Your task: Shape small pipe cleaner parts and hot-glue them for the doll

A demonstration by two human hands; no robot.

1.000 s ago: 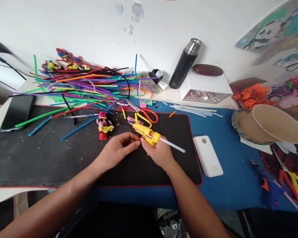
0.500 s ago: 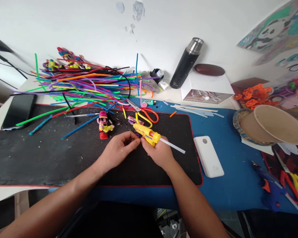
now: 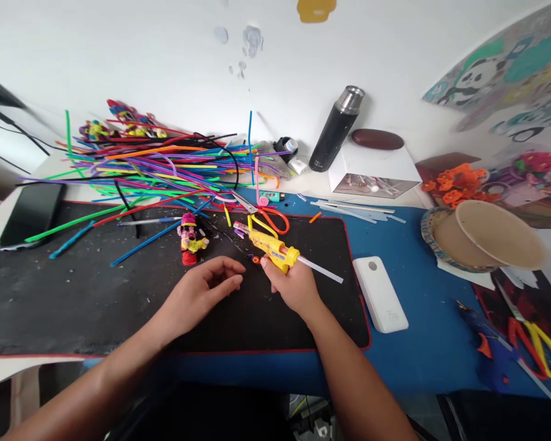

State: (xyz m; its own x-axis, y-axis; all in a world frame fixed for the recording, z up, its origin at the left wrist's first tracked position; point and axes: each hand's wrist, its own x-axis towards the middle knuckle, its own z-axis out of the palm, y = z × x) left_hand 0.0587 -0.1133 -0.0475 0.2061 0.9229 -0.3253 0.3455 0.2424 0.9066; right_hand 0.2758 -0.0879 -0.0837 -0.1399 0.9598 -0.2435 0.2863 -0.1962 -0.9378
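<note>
My right hand (image 3: 297, 283) is wrapped round the handle of a yellow hot glue gun (image 3: 275, 250). A clear glue stick (image 3: 321, 269) sticks out of its back end. By my right thumb tip is a small orange and dark purple curl (image 3: 256, 260); whether the thumb touches it I cannot tell. My left hand (image 3: 211, 288) hovers over the black mat (image 3: 96, 306), thumb and fingers apart, with nothing in it. Just beyond it stands a small pipe-cleaner figure (image 3: 191, 240) in pink, yellow and red. Scissors with red and yellow handles (image 3: 275, 222) lie beyond the glue gun.
Many coloured pipe cleaners (image 3: 160, 162) are heaped at the back left, near a phone (image 3: 32, 211). Behind stand a black flask (image 3: 333, 135) and a white box (image 3: 371, 174). To the right are a white power bank (image 3: 380, 294), a bowl (image 3: 491, 236) and a blue glue gun (image 3: 493, 355).
My left hand has drawn back to the left, away from my right hand, and its fingers have parted. The small curl now shows by the right thumb. The view has shifted slightly.
</note>
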